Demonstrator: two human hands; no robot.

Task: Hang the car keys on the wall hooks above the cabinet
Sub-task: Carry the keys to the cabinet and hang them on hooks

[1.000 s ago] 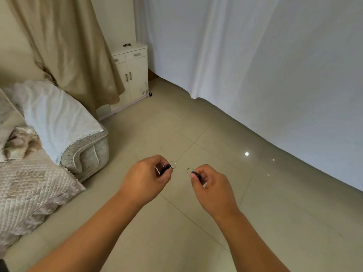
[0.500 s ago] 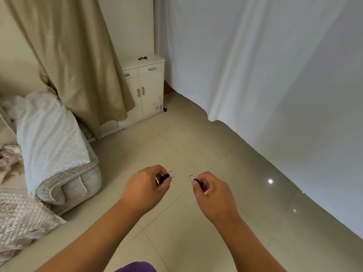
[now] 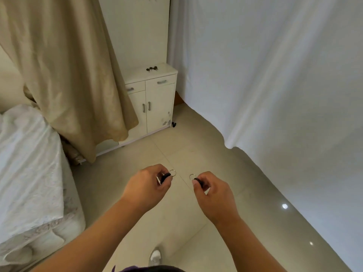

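Fingers of left hand (image 3: 146,186) and right hand (image 3: 213,190) each pinching a key — beige tile floor (image 3: 176,150), white cabinet (image 3: 155,99) ahead.

beige curtain (image 3: 64,71) | white drape (image 3: 275,79) | bed, white cover (image 3: 27,169) | tiled floor (image 3: 176,150)

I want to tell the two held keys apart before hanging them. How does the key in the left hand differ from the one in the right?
The left hand's key shows its ring pointing right; the right hand's key shows its ring pointing left, so the rings face each other. The left hand sits slightly higher in the picture than the right hand. Both keys have a dark head, a silver ring, and are pinched at the fingertips.
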